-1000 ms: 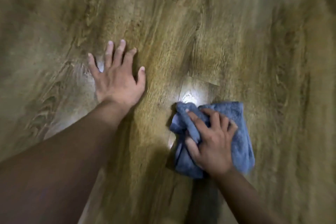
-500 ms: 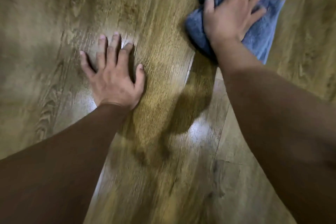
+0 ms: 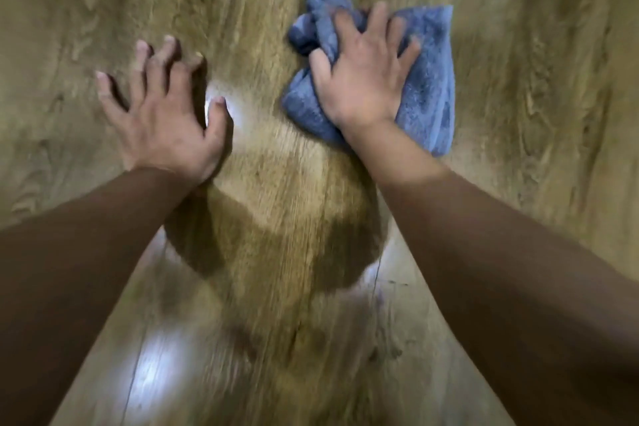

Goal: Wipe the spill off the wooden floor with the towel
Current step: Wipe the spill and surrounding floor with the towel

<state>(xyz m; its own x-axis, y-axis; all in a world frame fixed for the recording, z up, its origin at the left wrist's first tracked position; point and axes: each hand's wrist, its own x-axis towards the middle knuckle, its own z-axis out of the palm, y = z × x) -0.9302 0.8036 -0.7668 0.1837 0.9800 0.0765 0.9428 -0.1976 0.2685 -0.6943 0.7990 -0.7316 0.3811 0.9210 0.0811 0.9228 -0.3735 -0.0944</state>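
A crumpled blue towel (image 3: 427, 79) lies on the wooden floor (image 3: 536, 79), right of centre in the upper part of the view. My right hand (image 3: 363, 79) presses down on it with fingers spread and fairly straight; towel folds bunch up between thumb and forefinger. My left hand (image 3: 162, 114) rests flat on the bare floor to the towel's left, fingers splayed, holding nothing. A pale shiny patch (image 3: 216, 104) shows beside the left thumb; whether it is liquid or glare is unclear. The view is motion-blurred.
Plank seams run through the floor near its lower middle (image 3: 375, 284). A bright glossy reflection (image 3: 155, 367) sits at the lower left between my forearms. A dark shadow covers the boards just below my hands.
My right hand pushed the towel away from me across the floor, then drew it back a little and leftward. Its fingers went from curled to spread. My left hand stays planted on the floor.
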